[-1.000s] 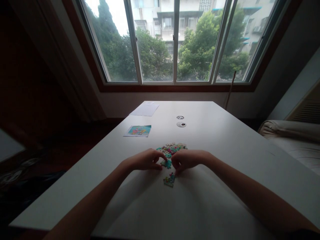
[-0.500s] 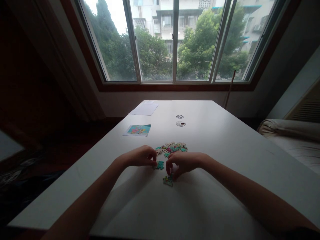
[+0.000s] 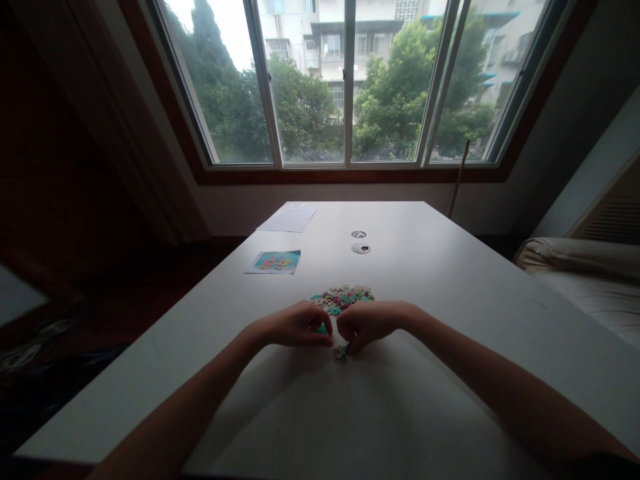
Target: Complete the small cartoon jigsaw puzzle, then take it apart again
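Note:
My left hand is over the table with finger and thumb curled to a near pinch. Between them shows part of a teal jigsaw section; whether anything sits at the fingertips is hidden. Close by on the right, my right hand pinches a small green and yellow jigsaw section by its right side. That section looks tilted and slightly blurred. Just beyond both hands lies a pile of loose jigsaw pieces, teal, pink and plain wood-coloured, its near edge partly covered by the hands.
The white table bears a colourful picture sheet at left, with white paper behind it. Two round flat items, one nearer, lie past the pile. A pale sofa stands at right, below a window.
My left hand has moved right, closer to my right hand, and now covers most of the teal section. The green section has shifted slightly up and right, tilting with my right hand.

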Available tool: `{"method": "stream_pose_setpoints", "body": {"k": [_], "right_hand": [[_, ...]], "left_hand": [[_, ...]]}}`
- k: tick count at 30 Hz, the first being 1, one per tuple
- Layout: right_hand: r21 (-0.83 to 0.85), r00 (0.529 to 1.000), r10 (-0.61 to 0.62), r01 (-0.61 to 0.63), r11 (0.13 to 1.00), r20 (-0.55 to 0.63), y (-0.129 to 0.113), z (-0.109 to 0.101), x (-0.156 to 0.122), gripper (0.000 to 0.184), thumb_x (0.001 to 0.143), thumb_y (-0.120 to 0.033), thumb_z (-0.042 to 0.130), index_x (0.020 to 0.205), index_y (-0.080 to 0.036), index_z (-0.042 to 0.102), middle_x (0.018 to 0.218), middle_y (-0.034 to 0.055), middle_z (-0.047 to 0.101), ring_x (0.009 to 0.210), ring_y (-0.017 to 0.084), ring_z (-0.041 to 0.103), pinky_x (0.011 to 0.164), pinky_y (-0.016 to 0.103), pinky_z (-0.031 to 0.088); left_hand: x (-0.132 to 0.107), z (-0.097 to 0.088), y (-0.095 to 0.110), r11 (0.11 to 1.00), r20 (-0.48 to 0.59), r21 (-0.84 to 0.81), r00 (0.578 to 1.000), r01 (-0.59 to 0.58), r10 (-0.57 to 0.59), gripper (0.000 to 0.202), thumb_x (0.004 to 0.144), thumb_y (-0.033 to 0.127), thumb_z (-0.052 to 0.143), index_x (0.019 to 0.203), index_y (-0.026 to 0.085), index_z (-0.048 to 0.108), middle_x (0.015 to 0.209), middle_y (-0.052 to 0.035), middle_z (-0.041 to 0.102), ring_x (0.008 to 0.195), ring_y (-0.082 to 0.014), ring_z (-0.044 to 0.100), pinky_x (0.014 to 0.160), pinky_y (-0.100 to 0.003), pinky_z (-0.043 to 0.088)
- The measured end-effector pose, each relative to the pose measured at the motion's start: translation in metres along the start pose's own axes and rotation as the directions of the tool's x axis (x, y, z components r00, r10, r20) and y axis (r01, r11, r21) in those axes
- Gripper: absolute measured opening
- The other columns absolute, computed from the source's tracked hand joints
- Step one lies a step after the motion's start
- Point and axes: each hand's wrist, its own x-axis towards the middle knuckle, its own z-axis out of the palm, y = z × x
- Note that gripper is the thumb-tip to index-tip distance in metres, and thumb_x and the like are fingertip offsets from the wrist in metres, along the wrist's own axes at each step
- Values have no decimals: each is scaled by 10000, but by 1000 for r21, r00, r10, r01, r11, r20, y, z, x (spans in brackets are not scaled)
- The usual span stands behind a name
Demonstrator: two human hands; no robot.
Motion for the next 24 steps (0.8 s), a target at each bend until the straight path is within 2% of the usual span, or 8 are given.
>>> {"method": "stream_pose_setpoints", "body": {"k": [5,9,12,15,18,21,24], "right_hand": [[56,987,-32,41,998,-160,8,-4,-3,184,675,-284,635,765,-145,555,684,-21,539,594,81,462,512,177,335],[52,950,-40,59,997,-309,12,-7,-4,208,673,-300,636,772,-137,554,696,-9,553,605,84,471,530,186,350],[77,923,-61,98,992,-380,13,-7,-4,217,667,-294,639,792,-139,554,705,-8,557,618,86,484,554,193,370],[163,908,-31,108,981,-417,17,-8,-3,221,666,-289,640,806,-142,553,705,-6,568,621,89,502,562,200,387],[335,903,14,145,931,-430,23,-8,-1,243,679,-315,629,813,-138,529,677,-6,569,599,88,512,537,200,396],[483,895,50,192,854,-444,28,-9,2,280,670,-343,635,786,-131,494,628,-17,547,552,76,490,487,185,374],[549,877,68,236,802,-476,28,-9,4,315,643,-359,656,749,-128,470,575,-44,504,503,55,439,457,176,329]], "left_hand": [[5,6,7,996,-65,-34,995,-77,74,255,746,358,578,909,169,629,780,-19,551,663,-111,474,592,-199,375],[7,9,6,994,-128,-48,987,-102,95,190,764,310,562,828,138,613,754,-17,543,645,-102,472,591,-196,376],[8,11,3,993,-191,-49,977,-110,99,152,785,268,525,788,131,591,741,-14,551,632,-96,465,593,-197,372],[9,12,1,996,-248,-64,967,-66,48,165,799,261,495,780,127,589,703,-7,552,613,-93,447,578,-197,360],[9,12,-3,989,-300,-146,953,7,-51,208,796,298,494,764,115,588,638,11,511,569,-85,411,531,-191,343],[11,11,-6,959,-305,-279,942,54,-142,260,799,343,482,757,107,583,622,14,502,568,-87,419,523,-193,349],[12,10,-8,922,-293,-383,940,51,-173,274,797,351,478,749,106,590,651,-3,543,616,-106,463,570,-210,381]]}}
